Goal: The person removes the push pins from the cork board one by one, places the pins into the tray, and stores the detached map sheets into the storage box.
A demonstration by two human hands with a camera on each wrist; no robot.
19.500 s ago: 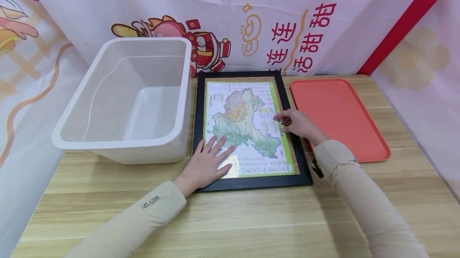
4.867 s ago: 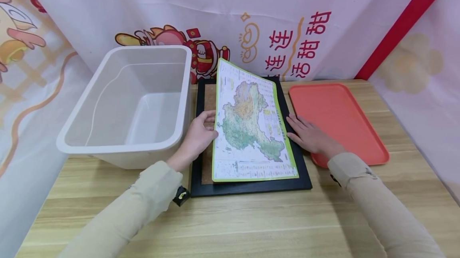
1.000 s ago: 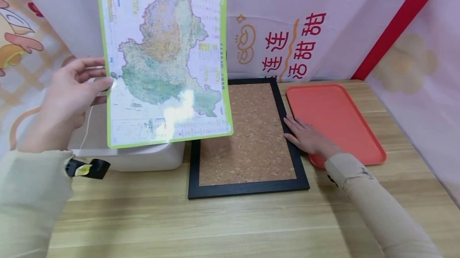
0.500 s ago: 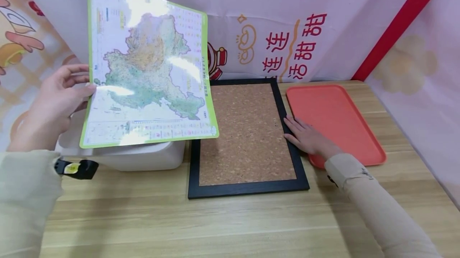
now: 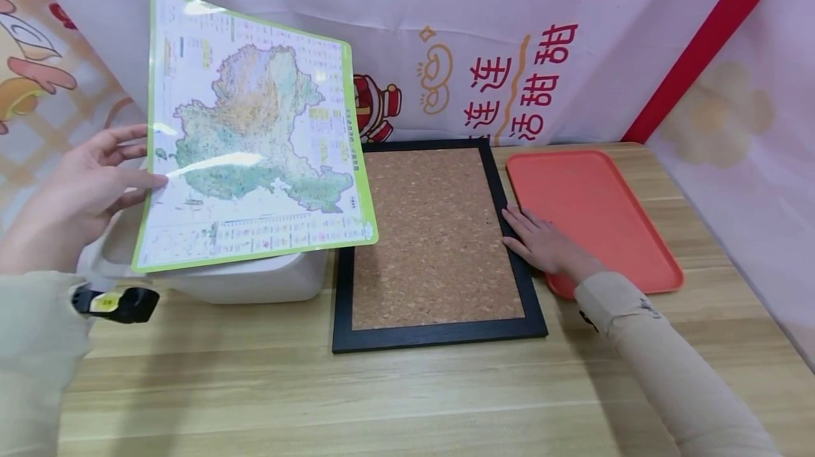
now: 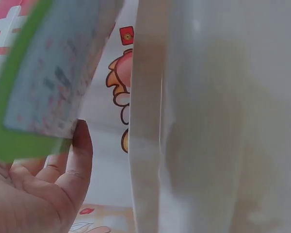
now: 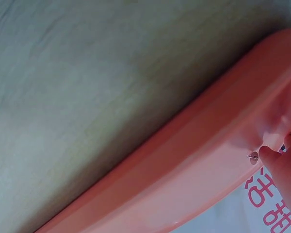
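Observation:
My left hand (image 5: 85, 184) pinches the left edge of a laminated map (image 5: 255, 131) with a lime-green border, thumb on the printed face. The map is raised at a tilt over the white plastic bin (image 5: 255, 284) and hides most of it. In the left wrist view the map's green corner (image 6: 19, 143) is blurred beside the fingers. My right hand (image 5: 541, 241) rests with extended fingers on the right side of a black-framed cork board (image 5: 439, 238), which lies bare on the table. A small thumbtack (image 7: 253, 158) shows by the red tray near a right fingertip.
A coral-red tray (image 5: 592, 216) lies right of the cork board, partly under my right forearm. Behind everything hangs a printed white-and-red cloth (image 5: 407, 39). The wooden table (image 5: 382, 400) extends in front.
The map, earlier flat on the cork board, was lifted and carried left; over the last second it went lower and further left. My right hand moved from the map's right edge onto the frame.

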